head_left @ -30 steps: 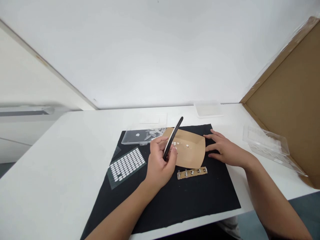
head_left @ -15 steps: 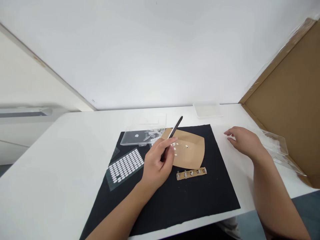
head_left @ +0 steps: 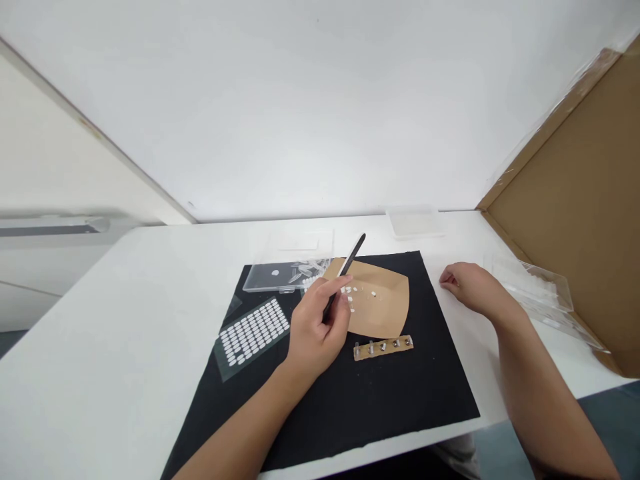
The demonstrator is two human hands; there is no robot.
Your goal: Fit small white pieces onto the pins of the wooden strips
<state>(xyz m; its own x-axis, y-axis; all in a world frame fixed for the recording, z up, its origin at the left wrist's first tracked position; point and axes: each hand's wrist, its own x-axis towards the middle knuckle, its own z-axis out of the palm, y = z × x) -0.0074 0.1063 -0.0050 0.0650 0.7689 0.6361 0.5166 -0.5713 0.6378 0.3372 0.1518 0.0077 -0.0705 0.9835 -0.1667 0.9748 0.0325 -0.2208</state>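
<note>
My left hand (head_left: 320,320) is closed around a slim black-and-white pen-like tool (head_left: 354,253), which slants up and away to the right; its exact kind cannot be made out. Below that hand and to its right lies a tan curved sheet (head_left: 383,300) with several small white pieces scattered on it. A narrow tan strip (head_left: 383,348) carrying several small clear and metallic pieces rests just nearer to me. On the white table, right of the black mat (head_left: 400,393), my right hand (head_left: 470,288) has its fingertips pinched together; anything between them is too small to see.
Left on the mat is a clear sheet of white oval tabs (head_left: 254,333). Behind it, an open clear case (head_left: 265,280) holds transparent slivers. A shallow clear tray (head_left: 415,221) sits at the back. More clear boxes (head_left: 545,287) stand beside a cardboard panel (head_left: 575,200) on the right.
My right hand has moved slightly left toward the mat, and its fingers have drawn together. The left hand keeps the pen-like tool nearly where it was; the view has shifted slightly.
</note>
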